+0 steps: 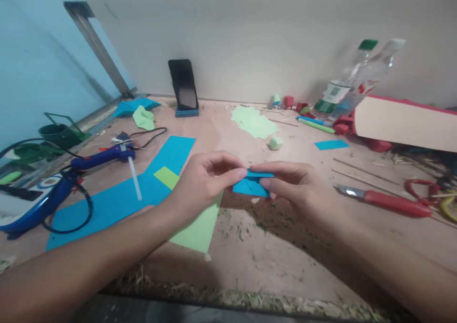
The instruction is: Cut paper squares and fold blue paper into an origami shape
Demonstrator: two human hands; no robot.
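Between both hands, a small piece of blue paper [246,187] is held just above the table, with a folded strip along its far edge. My left hand [210,175] pinches its left side between thumb and fingers. On the right side, my right hand [296,185] grips it with the thumb on the near face and the index finger along the top fold. Under my left forearm lie a light green sheet [200,230] and large blue paper [110,201], with a small green strip [166,177] on top.
A glue gun [103,156] with a cord lies at left. A phone [183,85] stands at the back. Right of my hands are a red-handled utility knife [392,203], thin sticks [364,170] and a blue paper rectangle [331,145]. Plastic bottles [333,96] lean behind.
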